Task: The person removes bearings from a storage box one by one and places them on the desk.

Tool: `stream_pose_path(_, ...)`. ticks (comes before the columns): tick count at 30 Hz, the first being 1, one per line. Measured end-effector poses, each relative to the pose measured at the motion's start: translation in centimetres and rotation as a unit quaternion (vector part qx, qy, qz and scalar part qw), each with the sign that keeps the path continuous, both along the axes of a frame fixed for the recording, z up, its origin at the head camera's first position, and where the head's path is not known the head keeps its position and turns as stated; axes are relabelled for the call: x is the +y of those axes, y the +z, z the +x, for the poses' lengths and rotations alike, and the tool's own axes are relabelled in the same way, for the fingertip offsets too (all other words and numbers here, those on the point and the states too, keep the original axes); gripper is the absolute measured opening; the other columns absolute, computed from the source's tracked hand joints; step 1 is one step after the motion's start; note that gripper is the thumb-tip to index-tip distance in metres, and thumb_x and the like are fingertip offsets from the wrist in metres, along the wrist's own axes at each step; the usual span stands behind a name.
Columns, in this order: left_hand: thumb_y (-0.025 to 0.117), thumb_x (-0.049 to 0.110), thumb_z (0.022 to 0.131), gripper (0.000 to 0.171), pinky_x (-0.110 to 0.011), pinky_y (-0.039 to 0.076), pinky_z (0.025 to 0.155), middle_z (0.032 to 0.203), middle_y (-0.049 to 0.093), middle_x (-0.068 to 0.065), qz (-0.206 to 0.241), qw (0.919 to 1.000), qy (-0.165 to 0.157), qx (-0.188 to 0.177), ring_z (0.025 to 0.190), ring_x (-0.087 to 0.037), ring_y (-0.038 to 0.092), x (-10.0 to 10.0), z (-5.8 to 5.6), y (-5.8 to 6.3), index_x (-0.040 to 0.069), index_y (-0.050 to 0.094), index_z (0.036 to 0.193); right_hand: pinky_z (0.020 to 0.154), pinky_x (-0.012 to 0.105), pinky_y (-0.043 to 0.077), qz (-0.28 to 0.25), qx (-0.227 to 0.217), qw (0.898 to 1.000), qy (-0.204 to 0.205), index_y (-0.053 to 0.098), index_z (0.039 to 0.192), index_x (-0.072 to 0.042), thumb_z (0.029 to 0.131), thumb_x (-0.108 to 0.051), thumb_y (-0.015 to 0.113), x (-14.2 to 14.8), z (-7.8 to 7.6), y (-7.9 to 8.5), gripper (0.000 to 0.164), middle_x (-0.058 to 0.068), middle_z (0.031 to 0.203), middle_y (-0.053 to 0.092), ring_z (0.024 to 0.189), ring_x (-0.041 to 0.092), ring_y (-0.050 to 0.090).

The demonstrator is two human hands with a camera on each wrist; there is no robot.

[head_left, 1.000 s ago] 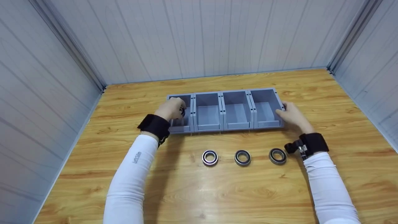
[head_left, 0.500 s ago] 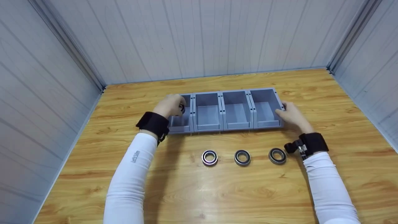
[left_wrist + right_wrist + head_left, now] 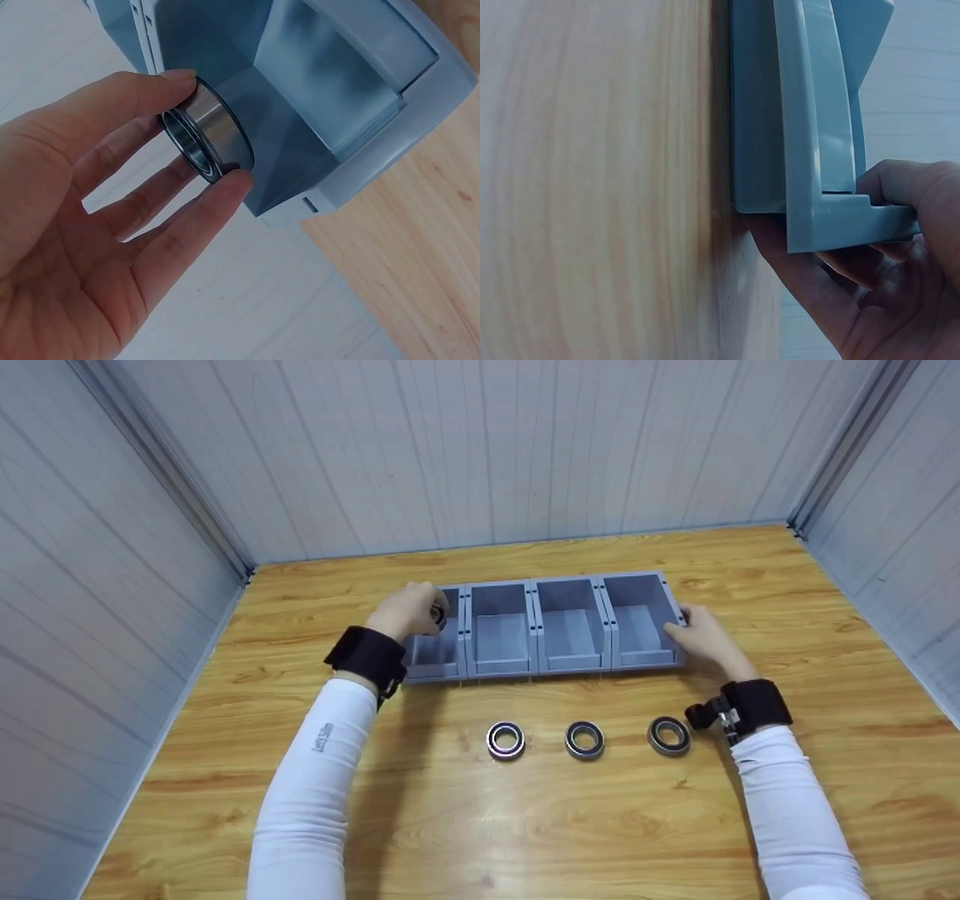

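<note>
A ball bearing [image 3: 217, 127] with a shiny steel outer ring is pinched between the thumb and fingers of my left hand [image 3: 409, 611]. In the head view that hand is over the leftmost compartment of a grey-blue row of joined storage bins [image 3: 501, 667]. The left wrist view has the bearing tilted at the bin's opening, above its inner floor. At the row's far right end, my right hand [image 3: 705, 639] grips the outer side wall, thumb on the inside and fingers outside and beneath, as the right wrist view shows [image 3: 900, 277].
Three more bearings lie flat in a line on the wooden table in front of the bins: a left one [image 3: 505, 740], a middle one [image 3: 585, 740] and a right one [image 3: 668, 736] close to the right wrist camera. White panel walls [image 3: 525, 450] enclose the table's back and sides.
My left hand has risen slightly and drifted back and left, with the bearing still pinched. The right hand, the bins and the three table bearings keep their places.
</note>
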State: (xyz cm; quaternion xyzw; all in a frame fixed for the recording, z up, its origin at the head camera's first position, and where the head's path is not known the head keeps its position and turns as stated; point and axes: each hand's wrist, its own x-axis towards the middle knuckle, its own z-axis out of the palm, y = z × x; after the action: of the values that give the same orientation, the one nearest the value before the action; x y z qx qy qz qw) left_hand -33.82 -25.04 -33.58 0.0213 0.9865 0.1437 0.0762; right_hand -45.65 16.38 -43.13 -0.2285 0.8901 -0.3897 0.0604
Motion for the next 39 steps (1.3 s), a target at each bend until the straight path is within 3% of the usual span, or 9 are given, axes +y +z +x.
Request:
stream_pose_path(11, 0.069, 0.004, 0.07, 0.036, -0.035, 0.045, 0.073, 0.099, 0.06, -0.008, 0.003, 1.0, -0.009, 0.001, 0.085, -0.021, 0.053, -0.2, 0.2, 0.4, 0.006, 0.064, 0.106, 0.062, 0.023, 0.047, 0.001, -0.014, 1.0, -0.001, 0.044, 0.121, 0.01, 0.088, -0.006, 0.047, -0.1, 0.1, 0.1, 0.038, 0.028, 0.099, 0.055, 0.078, 0.03, 0.056)
stream_pose_path(17, 0.064, 0.002, 0.07, 0.037, -0.034, 0.044, 0.069, 0.103, 0.06, -0.008, -0.013, 0.9997, -0.019, -0.008, 0.082, -0.021, 0.051, -0.2, 0.4, 0.5, 0.007, 0.063, 0.108, 0.074, 0.034, 0.047, 0.005, 0.004, 1.0, 0.003, 0.043, 0.122, 0.012, 0.087, -0.007, 0.047, -0.2, 0.1, 0.0, 0.039, 0.03, 0.104, 0.054, 0.087, 0.032, 0.055)
stream_pose_path(21, 0.063, 0.002, 0.071, 0.037, -0.033, 0.043, 0.068, 0.105, 0.059, -0.008, -0.018, 0.9995, -0.025, -0.01, 0.082, -0.021, 0.05, -0.2, 0.6, 0.6, 0.006, 0.062, 0.109, 0.074, 0.037, 0.046, 0.003, 0.007, 1.0, 0.0, 0.045, 0.119, 0.012, 0.087, -0.007, 0.047, -0.2, 0.1, 0.0, 0.037, 0.029, 0.101, 0.055, 0.086, 0.031, 0.055)
stream_pose_path(29, 0.061, 0.003, 0.072, 0.036, -0.03, 0.037, 0.063, 0.102, 0.06, -0.008, -0.009, 0.9993, -0.035, -0.008, 0.075, -0.02, 0.046, -0.3, 1.2, 1.2, 0.006, 0.062, 0.108, 0.072, 0.034, 0.047, 0.0, 0.008, 1.0, 0.003, 0.045, 0.119, 0.012, 0.087, -0.006, 0.048, -0.2, 0.0, 0.0, 0.037, 0.029, 0.1, 0.055, 0.085, 0.032, 0.055)
stream_pose_path(39, 0.061, 0.005, 0.073, 0.031, -0.034, 0.041, 0.072, 0.097, 0.061, -0.008, -0.007, 0.9987, -0.05, -0.002, 0.079, -0.02, 0.047, -0.1, 2.4, 1.6, 0.006, 0.064, 0.104, 0.062, 0.023, 0.046, 0.007, 0.01, 1.0, 0.0, 0.047, 0.117, 0.012, 0.087, -0.007, 0.049, -0.2, 0.0, 0.1, 0.036, 0.026, 0.095, 0.057, 0.075, 0.025, 0.055)
